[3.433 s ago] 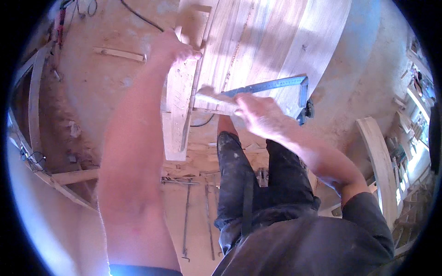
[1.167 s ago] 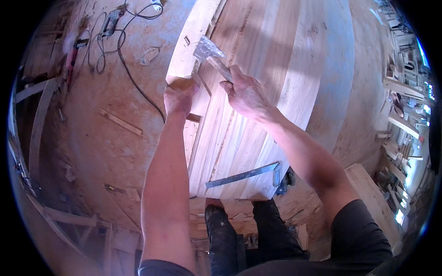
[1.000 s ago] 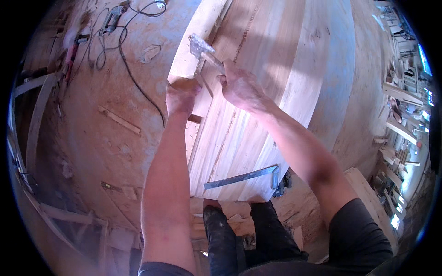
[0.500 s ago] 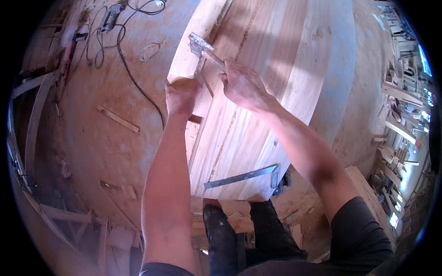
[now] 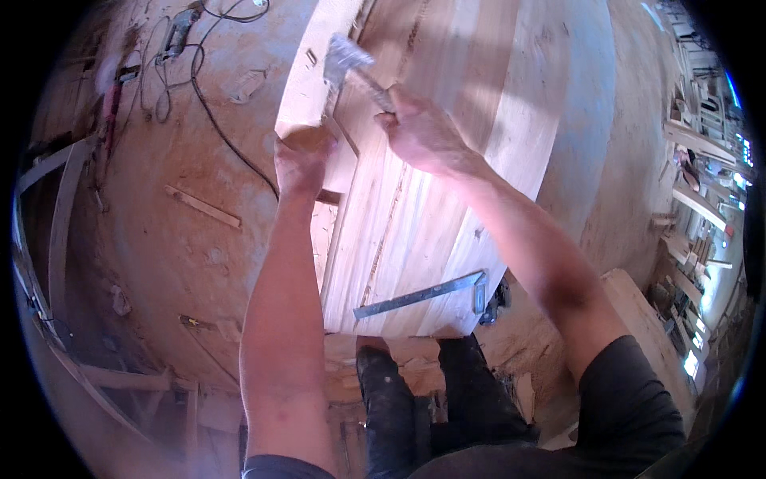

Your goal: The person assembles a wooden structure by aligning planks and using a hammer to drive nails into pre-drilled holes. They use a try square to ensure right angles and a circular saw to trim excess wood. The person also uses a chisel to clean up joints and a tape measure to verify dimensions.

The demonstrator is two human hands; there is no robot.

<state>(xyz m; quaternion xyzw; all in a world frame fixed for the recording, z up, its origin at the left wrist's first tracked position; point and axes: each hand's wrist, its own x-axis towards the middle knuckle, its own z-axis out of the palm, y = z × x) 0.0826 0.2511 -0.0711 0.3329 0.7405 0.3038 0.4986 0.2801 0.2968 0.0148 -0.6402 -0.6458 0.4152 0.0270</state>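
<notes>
At panel (image 5: 447, 160) left edge: left hand (image 5: 302, 156) clamps edge strip (image 5: 307, 88); right hand (image 5: 419, 128) grips hammer (image 5: 351, 64).

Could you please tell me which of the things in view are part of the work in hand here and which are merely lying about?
In use:
- hammer, gripped in the right hand
- narrow wooden strip, steadied by the left hand
- glued wooden panel beside the strip

Lying about:
- steel square on the panel's near end
- black cable and power tool on the floor
- loose wood offcut
</notes>
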